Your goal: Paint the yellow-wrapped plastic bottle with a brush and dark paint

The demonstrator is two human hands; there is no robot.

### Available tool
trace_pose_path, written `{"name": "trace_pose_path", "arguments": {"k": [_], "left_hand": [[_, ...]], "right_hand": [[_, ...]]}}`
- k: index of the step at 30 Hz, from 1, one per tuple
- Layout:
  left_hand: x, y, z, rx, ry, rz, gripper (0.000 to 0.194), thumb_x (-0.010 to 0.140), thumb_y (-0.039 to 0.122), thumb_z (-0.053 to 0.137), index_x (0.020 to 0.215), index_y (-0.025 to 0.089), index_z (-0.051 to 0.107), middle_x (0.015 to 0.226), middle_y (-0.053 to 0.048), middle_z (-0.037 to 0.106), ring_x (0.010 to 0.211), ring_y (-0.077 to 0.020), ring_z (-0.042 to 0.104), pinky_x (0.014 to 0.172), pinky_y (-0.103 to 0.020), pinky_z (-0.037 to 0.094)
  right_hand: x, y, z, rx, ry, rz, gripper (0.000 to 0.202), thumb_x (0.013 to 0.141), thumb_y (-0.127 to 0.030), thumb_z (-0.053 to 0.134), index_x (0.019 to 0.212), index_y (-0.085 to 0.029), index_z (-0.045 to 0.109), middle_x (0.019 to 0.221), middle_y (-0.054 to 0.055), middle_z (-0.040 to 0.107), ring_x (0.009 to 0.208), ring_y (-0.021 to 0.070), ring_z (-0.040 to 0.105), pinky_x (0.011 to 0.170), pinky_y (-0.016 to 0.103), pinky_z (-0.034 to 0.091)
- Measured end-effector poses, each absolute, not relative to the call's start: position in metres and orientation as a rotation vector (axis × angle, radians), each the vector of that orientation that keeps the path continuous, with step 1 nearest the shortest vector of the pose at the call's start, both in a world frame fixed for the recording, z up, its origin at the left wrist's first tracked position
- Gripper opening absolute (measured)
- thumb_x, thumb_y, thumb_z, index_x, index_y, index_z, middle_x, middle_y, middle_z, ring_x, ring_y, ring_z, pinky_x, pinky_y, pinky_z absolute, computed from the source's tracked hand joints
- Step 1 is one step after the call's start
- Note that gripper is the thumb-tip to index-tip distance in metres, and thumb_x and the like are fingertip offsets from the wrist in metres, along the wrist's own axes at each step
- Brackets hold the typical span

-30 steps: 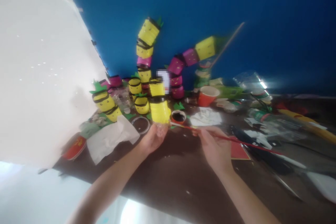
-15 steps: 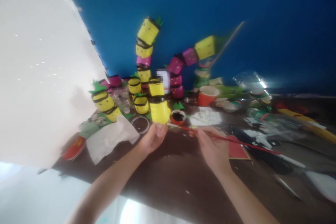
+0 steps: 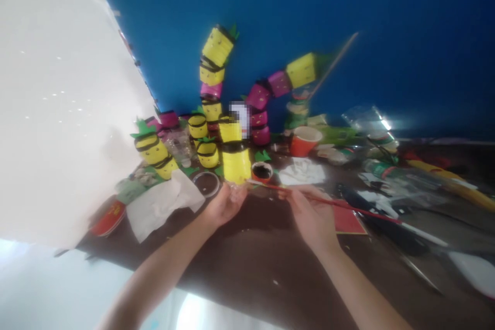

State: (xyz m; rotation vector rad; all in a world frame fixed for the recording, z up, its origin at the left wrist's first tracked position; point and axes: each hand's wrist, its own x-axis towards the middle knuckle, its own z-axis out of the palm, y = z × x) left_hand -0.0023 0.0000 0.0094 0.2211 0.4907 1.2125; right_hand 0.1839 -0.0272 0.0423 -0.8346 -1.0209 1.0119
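In my left hand (image 3: 228, 206) is the clear lower end of a yellow-painted plastic bottle piece (image 3: 236, 164), fingers closed round it. A long red paintbrush (image 3: 359, 211) is pinched in my right hand (image 3: 315, 221), its handle slanting down to the right. The brush tip lies at the lower right edge of the yellow piece; I cannot tell whether it touches. Just behind the tip stands a small cup (image 3: 262, 171) with dark contents. Black bands run round the upper part of the yellow piece.
Yellow and purple stacked cups (image 3: 212, 73) with green leaf tops stand against the blue wall (image 3: 290, 5). White paper (image 3: 164, 206), a clear ring (image 3: 206, 184) and a red cup (image 3: 108, 216) lie left. A red paper cup (image 3: 305, 140), tissue (image 3: 303, 171) and plastic bottles (image 3: 398, 178) are right.
The yellow piece has turned slightly in my left hand, and the brush has shifted a little with my right hand. Both hands keep their holds.
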Motion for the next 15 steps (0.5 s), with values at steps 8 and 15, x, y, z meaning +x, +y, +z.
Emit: {"name": "trace_pose_path", "arguments": {"k": [8,15], "left_hand": [[-0.003,0.001,0.009,0.288,0.472,1.201,0.06,0.085,0.043,0.055,0.137,0.018,0.041,0.113,-0.009,0.068,0.101,-0.0161,0.064,0.099,-0.027,0.042],[-0.002,-0.001,0.003,0.404,0.43,1.265,0.051,0.075,0.035,0.071,0.121,0.017,0.057,0.1,-0.006,0.07,0.106,-0.0162,0.062,0.104,-0.028,0.038]], "right_hand": [[0.193,-0.023,0.042,-0.799,-0.922,0.964,0.008,0.071,-0.032,0.072,0.069,-0.025,0.068,0.066,-0.001,0.068,0.062,0.0144,0.064,0.065,0.03,0.054],[0.186,-0.033,0.035,-0.943,-1.124,0.931,0.007,0.078,-0.031,0.068,0.078,-0.025,0.07,0.072,0.0,0.07,0.068,0.0155,0.066,0.071,0.032,0.054]]}}
